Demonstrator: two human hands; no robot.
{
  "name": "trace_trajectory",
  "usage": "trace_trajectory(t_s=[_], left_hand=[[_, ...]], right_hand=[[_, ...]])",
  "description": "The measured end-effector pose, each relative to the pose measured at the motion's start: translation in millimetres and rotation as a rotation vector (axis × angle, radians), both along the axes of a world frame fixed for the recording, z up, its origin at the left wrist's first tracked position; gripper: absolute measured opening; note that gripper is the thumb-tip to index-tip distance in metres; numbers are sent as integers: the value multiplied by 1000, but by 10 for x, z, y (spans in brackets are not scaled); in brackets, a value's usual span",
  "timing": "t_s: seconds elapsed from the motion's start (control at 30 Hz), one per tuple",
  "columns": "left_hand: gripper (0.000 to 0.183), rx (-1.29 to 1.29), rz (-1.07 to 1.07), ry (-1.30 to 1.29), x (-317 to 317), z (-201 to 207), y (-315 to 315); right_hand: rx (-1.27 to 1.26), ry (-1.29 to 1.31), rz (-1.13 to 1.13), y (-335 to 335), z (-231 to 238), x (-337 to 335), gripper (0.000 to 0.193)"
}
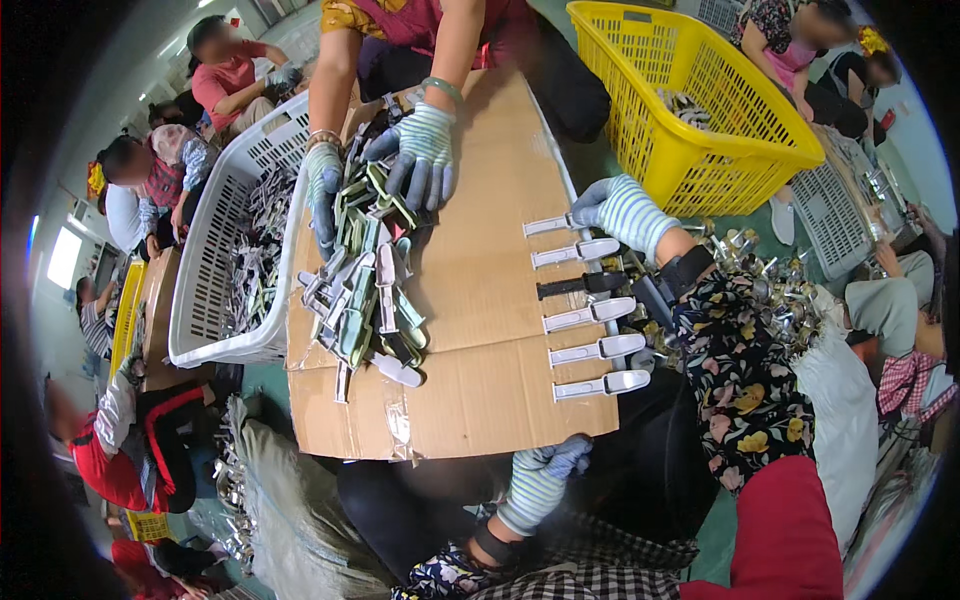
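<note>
My right hand (630, 215), in a striped glove, reaches to the right edge of the cardboard (480, 300). Its thumb and fingers pinch the rounded end of a grey plastic handle-like piece (548, 226), the farthest in a row. Below it lie several similar pieces, mostly grey (590, 315), with one black piece (580, 286) among them. My left hand (545, 482), also gloved, is low at the board's near edge with its fingers curled; what they hold, if anything, is hidden. A heap of grey, green and black pieces (365, 285) covers the board's left side.
Across from me a co-worker's two gloved hands (420, 160) rest on the heap. A white basket (185, 330) of similar pieces stands left, a yellow basket (720, 150) at the far right. Metal parts (790, 300) lie beside my right arm. Other people sit working around.
</note>
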State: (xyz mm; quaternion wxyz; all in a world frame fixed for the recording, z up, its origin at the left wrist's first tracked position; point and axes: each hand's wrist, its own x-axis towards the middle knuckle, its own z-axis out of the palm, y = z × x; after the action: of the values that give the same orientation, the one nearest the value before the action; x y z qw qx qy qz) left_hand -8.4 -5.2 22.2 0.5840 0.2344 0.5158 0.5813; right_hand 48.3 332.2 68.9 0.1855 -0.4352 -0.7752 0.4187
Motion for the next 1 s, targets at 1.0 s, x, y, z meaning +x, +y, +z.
trace_trajectory(t_s=[1.0], left_hand=[[10, 101, 28, -77, 19, -65, -10]], right_hand=[[499, -20, -21, -178, 128, -11, 16]])
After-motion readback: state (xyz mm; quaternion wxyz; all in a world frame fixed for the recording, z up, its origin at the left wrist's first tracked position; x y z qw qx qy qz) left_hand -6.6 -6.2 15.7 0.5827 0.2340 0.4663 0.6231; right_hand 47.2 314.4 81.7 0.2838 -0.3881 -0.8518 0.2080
